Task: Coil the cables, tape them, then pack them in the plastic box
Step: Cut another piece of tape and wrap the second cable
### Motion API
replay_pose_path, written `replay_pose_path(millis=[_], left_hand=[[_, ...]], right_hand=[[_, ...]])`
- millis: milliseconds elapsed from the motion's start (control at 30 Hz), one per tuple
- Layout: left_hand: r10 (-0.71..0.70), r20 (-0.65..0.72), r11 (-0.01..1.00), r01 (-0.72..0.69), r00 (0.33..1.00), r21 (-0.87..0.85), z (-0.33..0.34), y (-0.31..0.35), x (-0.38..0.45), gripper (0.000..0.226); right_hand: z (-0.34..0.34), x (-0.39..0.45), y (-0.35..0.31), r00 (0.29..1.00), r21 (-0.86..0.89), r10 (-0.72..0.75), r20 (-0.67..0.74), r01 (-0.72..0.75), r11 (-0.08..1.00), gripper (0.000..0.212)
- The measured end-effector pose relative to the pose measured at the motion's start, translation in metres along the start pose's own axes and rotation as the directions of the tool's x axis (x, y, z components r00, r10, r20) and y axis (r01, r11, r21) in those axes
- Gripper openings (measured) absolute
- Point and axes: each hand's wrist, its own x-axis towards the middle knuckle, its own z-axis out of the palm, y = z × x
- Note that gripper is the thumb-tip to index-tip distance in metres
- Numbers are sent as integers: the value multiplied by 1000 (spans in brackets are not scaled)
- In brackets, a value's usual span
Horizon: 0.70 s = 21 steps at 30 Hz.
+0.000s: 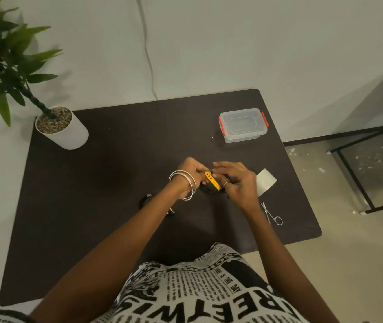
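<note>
Over the middle of the dark table (pixel 92 206), my left hand (pixel 191 172) and my right hand (pixel 238 180) meet around a coiled black cable (pixel 209 191) that carries a yellow strap (pixel 212 180). Both hands have fingers curled on the coil; the strap sticks out between them. A second black cable (pixel 145 200) lies loose on the table left of my left forearm, partly hidden by it. The clear plastic box (pixel 243 125) with red clips stands lidded at the back right. A white piece of tape (pixel 265 181) lies just right of my right hand.
Small scissors (pixel 272 214) lie near the table's right edge, beside my right forearm. A potted plant in a white pot (pixel 63 130) stands at the back left corner. A black metal frame (pixel 360 180) stands on the floor to the right.
</note>
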Motion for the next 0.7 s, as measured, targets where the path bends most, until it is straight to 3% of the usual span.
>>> replay_pose_path(millis=[133, 233, 433, 567, 700], left_hand=[[-53, 14, 993, 55, 998, -105, -2, 3, -2, 13], [-21, -2, 992, 21, 1000, -126, -4, 4, -3, 14], [192, -114, 981, -190, 975, 28, 1, 2, -10, 15], [315, -151, 946, -297, 937, 130, 2, 4, -14, 16], [379, -207, 923, -351, 902, 158, 6, 0, -16, 15]], right_hand=[[-5, 1, -2, 996, -115, -60, 61, 66, 991, 24], [-5, 1, -5, 998, -76, -36, 43, 40, 996, 16], [-1, 4, -11, 936, 236, 350, 19, -345, 909, 9], [0, 6, -17, 897, 362, 441, 21, -418, 833, 4], [3, 9, -22, 822, 466, 569, 30, -515, 719, 14]])
